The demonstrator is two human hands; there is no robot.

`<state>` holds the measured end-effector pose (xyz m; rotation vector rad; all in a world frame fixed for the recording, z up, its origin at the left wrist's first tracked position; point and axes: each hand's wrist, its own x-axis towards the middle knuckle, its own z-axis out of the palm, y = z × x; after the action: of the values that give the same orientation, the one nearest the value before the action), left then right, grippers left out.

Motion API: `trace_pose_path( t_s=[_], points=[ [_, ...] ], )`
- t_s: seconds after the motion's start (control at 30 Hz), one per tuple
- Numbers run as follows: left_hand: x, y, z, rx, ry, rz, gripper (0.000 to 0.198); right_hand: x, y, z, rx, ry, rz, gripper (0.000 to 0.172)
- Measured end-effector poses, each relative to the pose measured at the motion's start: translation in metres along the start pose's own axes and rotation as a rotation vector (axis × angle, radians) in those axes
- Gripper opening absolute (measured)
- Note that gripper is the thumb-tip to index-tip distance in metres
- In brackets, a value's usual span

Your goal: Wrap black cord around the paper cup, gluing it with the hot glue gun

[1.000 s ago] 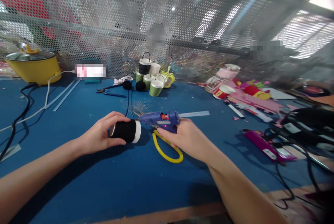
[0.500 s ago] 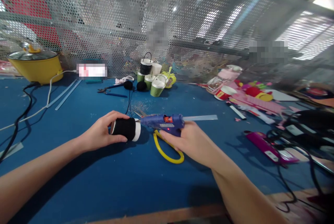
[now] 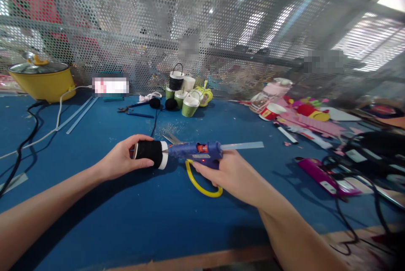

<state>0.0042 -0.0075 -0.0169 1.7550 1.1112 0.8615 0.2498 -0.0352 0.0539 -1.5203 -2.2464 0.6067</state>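
Head view: right hand (image 3: 228,170) hides glue gun (image 3: 196,151) grip.

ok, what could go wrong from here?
1. The glue gun is lit, its tip at the rim of the cup held in the left hand: fingers could get burned.
2. The scissors lie under the gun in the right hand: glue might drip on them.

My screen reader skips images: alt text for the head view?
The left hand holds a black-wrapped cup sideways; the right hand aims a blue glue gun at its white rim. Yellow-handled scissors lie on the blue table beneath.
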Motion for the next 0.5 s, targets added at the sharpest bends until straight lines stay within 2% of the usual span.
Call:
trace_pose_path(
  t_s=[0.23, 0.5],
  points=[
    [0.0009, 0.0015, -0.0001, -0.008, 0.010, -0.014, 0.049, -0.0003, -0.0007, -0.0008, -0.020, -0.004, -0.030, 0.019],
    [-0.0012, 0.0011, -0.0005, 0.142, 0.023, 0.113, 0.049, 0.0036, -0.0009, -0.0012, -0.027, 0.050, -0.003, 0.020]
  ],
)
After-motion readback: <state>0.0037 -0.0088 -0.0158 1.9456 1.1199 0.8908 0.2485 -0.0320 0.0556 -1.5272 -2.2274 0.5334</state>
